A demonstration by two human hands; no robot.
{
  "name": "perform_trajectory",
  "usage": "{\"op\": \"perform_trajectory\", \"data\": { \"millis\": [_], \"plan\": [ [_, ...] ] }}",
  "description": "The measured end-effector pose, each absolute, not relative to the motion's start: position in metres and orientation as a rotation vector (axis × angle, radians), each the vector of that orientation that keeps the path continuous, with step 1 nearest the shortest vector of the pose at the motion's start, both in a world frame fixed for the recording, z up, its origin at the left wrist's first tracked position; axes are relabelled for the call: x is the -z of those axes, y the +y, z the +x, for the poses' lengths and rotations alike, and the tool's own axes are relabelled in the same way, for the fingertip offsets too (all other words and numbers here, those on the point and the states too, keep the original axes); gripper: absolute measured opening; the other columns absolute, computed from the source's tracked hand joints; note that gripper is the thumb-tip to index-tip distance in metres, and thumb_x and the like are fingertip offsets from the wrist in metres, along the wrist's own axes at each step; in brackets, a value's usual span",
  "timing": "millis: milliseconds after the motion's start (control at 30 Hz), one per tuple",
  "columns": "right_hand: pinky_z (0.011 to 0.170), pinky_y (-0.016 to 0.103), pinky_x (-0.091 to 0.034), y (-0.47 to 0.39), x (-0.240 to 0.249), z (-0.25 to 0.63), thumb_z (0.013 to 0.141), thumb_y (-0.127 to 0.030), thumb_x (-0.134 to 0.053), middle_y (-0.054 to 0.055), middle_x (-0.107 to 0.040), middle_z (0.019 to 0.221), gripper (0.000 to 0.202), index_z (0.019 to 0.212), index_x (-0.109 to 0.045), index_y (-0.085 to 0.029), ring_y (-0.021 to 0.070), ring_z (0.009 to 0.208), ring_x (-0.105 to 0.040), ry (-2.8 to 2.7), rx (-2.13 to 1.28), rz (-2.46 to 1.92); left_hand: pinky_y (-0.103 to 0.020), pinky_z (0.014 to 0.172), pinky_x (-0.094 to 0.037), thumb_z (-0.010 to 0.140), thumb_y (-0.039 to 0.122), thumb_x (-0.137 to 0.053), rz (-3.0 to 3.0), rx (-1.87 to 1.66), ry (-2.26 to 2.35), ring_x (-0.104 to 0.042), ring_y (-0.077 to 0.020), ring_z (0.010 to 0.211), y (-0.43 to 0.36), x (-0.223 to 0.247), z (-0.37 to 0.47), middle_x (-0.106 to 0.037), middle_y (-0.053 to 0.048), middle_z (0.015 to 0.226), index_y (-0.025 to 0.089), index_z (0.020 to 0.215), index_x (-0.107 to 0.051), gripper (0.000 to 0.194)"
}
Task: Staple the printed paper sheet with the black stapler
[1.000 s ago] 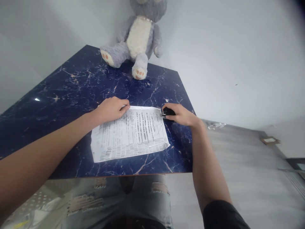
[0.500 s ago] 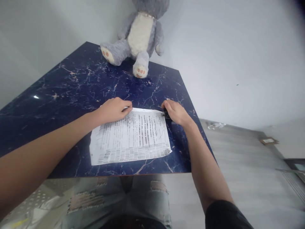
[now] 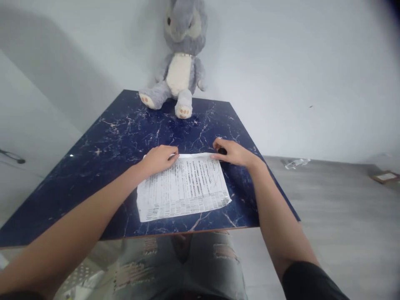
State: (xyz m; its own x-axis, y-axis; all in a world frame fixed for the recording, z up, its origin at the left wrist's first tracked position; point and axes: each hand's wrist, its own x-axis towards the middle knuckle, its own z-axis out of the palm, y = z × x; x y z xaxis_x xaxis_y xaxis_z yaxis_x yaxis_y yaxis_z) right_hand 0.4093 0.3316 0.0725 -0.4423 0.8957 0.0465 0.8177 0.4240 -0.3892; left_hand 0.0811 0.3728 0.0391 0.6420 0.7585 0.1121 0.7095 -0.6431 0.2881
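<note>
Pale walls (image 3: 281, 75) back a blue marbled counter (image 3: 93, 166). The left hand (image 3: 159, 160) lies along the far edge of a printed sheet (image 3: 184, 187), pinching or not unclear; beyond sits a plush toy (image 3: 179, 75); the right hand's (image 3: 236, 153) grip clasps a black object (image 3: 222, 151) by the sheet's corner.

I see dense rows of small dark print (image 3: 198, 179) on the paper (image 3: 184, 189), none of which I can read.

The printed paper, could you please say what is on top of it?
The left hand rests on the far edge of the paper, hiding whatever is beneath; the right hand, around a half-hidden black object, is at the far right corner.
</note>
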Motion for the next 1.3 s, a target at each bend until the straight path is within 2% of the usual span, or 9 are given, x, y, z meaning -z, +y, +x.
{"op": "perform_trajectory", "data": {
  "millis": [200, 333, 500, 667, 867, 967, 1033, 1100, 1300],
  "plan": [
    [0.068, 0.036, -0.05, 0.328, -0.082, 0.464, 0.077, -0.052, -0.08, 0.004, -0.07, 0.082, 0.032, 0.085, -0.071, -0.022, 0.0219, 0.071, -0.064, -2.44, -0.429, -1.721, -0.036, 0.075, -0.049, 0.101, 0.034, -0.048, 2.675, -0.36, 1.211, -0.067, -0.0254, 0.094, 0.372, -0.038, 0.084, -0.074, -0.007, 0.104, 0.023, 0.097, -0.069, 0.024],
    [0.065, 0.037, -0.05, 0.317, -0.097, 0.449, 0.084, -0.051, -0.073, 0.007, -0.071, 0.081, 0.03, 0.086, -0.069, -0.022, 0.0234, 0.071, -0.064, -2.03, 0.021, -1.865, -0.043, 0.087, -0.049, 0.099, 0.03, -0.052, 2.743, -0.474, 1.152, -0.061, -0.0282, 0.099, 0.374, -0.032, 0.089, -0.069, -0.01, 0.096, 0.02, 0.089, -0.069, 0.022],
    [0.066, 0.034, -0.049, 0.301, -0.091, 0.364, 0.09, -0.038, -0.069, 0.007, -0.073, 0.091, 0.019, 0.098, -0.065, -0.02, 0.0204, 0.074, -0.065, -2.205, -0.434, -1.469, -0.044, 0.094, -0.047, 0.1, 0.03, -0.053, 2.615, -0.717, 1.174, -0.06, -0.0266, 0.104, 0.378, -0.032, 0.086, -0.067, -0.009, 0.109, 0.02, 0.099, -0.07, 0.019],
    [0.07, 0.034, -0.045, 0.297, -0.06, 0.296, 0.086, -0.032, -0.073, 0.008, -0.07, 0.092, 0.018, 0.089, -0.06, -0.02, 0.023, 0.08, -0.064, -2.393, -0.375, -1.381, -0.037, 0.093, -0.049, 0.105, 0.028, -0.042, 2.389, -1.19, 1.345, -0.061, -0.0216, 0.097, 0.394, -0.044, 0.06, -0.062, -0.009, 0.107, 0.019, 0.099, -0.066, 0.026],
    [0.072, 0.034, -0.045, 0.289, -0.055, 0.328, 0.088, -0.035, -0.071, 0.009, -0.069, 0.094, 0.021, 0.097, -0.061, -0.019, 0.0234, 0.08, -0.063, -2.35, -0.407, -1.477, -0.032, 0.084, -0.05, 0.103, 0.031, -0.045, 2.214, -1.283, 1.495, -0.058, -0.0185, 0.085, 0.416, -0.042, 0.032, -0.059, -0.006, 0.096, 0.019, 0.092, -0.064, 0.025],
    [0.078, 0.036, -0.05, 0.276, -0.05, 0.376, 0.091, -0.054, -0.07, 0.008, -0.07, 0.095, 0.037, 0.102, -0.064, -0.019, 0.0249, 0.083, -0.064, -2.202, -0.676, -1.379, -0.031, 0.083, -0.048, 0.102, 0.03, -0.047, 2.158, -1.319, 1.487, -0.057, -0.0185, 0.083, 0.42, -0.037, 0.03, -0.059, -0.005, 0.092, 0.019, 0.09, -0.066, 0.025],
    [0.086, 0.038, -0.053, 0.268, -0.042, 0.405, 0.101, -0.066, -0.049, 0.011, -0.07, 0.114, 0.048, 0.113, -0.067, -0.022, 0.0275, 0.1, -0.066, -1.901, -0.846, -1.235, -0.031, 0.081, -0.046, 0.101, 0.029, -0.049, 2.123, -1.37, 1.465, -0.056, -0.0183, 0.08, 0.423, -0.034, 0.031, -0.059, -0.005, 0.089, 0.019, 0.087, -0.067, 0.024],
    [0.091, 0.039, -0.054, 0.262, -0.033, 0.426, 0.106, -0.064, -0.039, 0.01, -0.069, 0.119, 0.05, 0.111, -0.069, -0.024, 0.0265, 0.106, -0.066, -1.653, -0.823, -1.198, -0.031, 0.078, -0.045, 0.098, 0.027, -0.052, 2.072, -1.429, 1.455, -0.055, -0.0179, 0.076, 0.427, -0.03, 0.03, -0.058, -0.004, 0.086, 0.019, 0.084, -0.068, 0.023],
    [0.112, 0.047, -0.047, 0.275, -0.011, 0.452, 0.106, -0.045, -0.053, 0.01, -0.071, 0.129, 0.03, 0.11, -0.074, -0.025, 0.0276, 0.126, -0.064, -1.865, -0.572, -1.295, -0.031, 0.075, -0.041, 0.095, 0.024, -0.055, 1.902, -1.507, 1.504, -0.055, -0.0185, 0.073, 0.44, -0.019, 0.024, -0.058, -0.002, 0.08, 0.02, 0.082, -0.071, 0.021]
  ]
}}
